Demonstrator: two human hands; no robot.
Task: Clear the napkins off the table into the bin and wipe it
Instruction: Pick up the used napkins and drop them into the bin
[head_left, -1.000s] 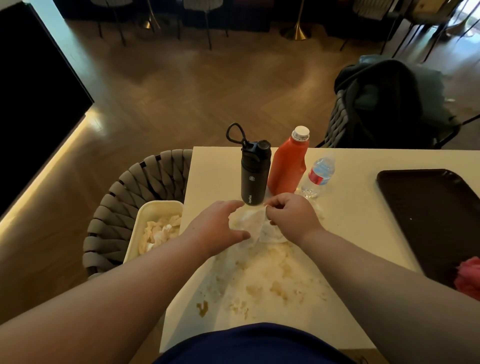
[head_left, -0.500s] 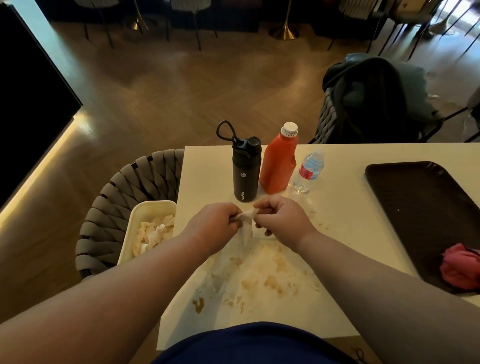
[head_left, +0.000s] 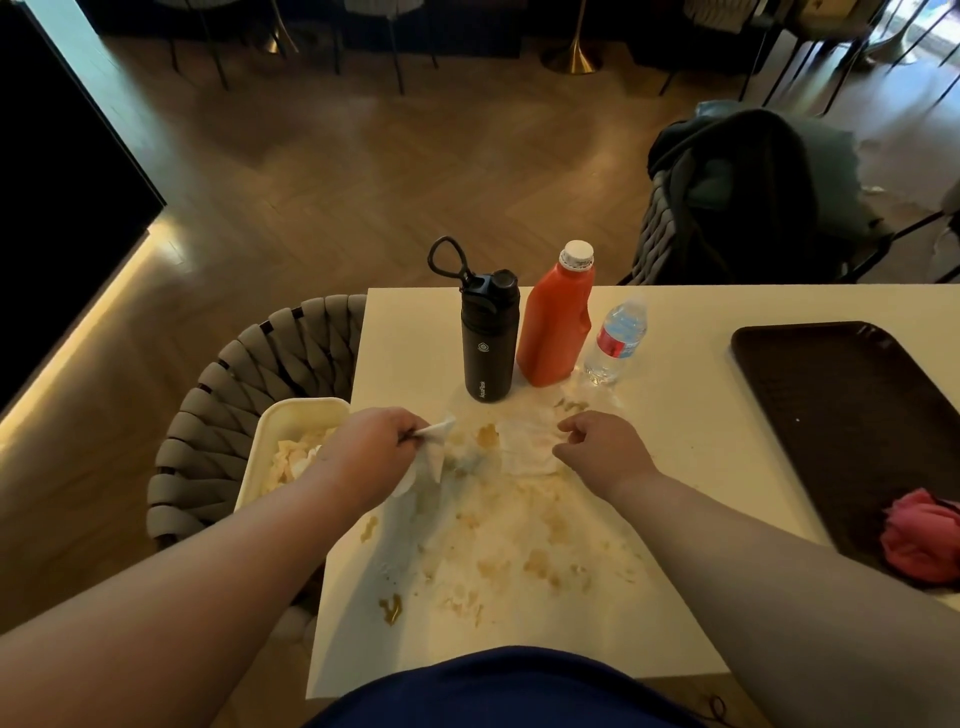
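A dark blue garment (head_left: 498, 686) on the person filled the near edge of the view. Just beyond it, the near part of the white rectangular table (head_left: 696, 467) was smeared with brown and tan stains (head_left: 519, 545). Past the stains the two hands were apart. The left hand (head_left: 384, 452), by the table's left edge, had its fingers curled tight around a crumpled white paper napkin (head_left: 431, 457), which hung from the fist just above the table. The right hand (head_left: 602, 452) lay with its fingers curled at the right edge of a second, flattened white napkin (head_left: 524, 447) lying on the table between the hands; whether it pinched that napkin could not be told.

Left of the left hand, off the table, a cream rectangular plastic bin (head_left: 291, 421) sat on a grey woven chair (head_left: 234, 395) and held pale crumpled napkins. To the right lay a dark brown plastic tray (head_left: 857, 415) with a pink bunched cloth (head_left: 919, 535) on its near end.

Behind the hands stood a black metal flask with a loop lid (head_left: 488, 338), an orange-red plastic bottle with a white cap (head_left: 558, 327) and a small clear water bottle (head_left: 615, 338), close together. Beyond the table's far edge, another chair carried a dark jacket (head_left: 753, 192).
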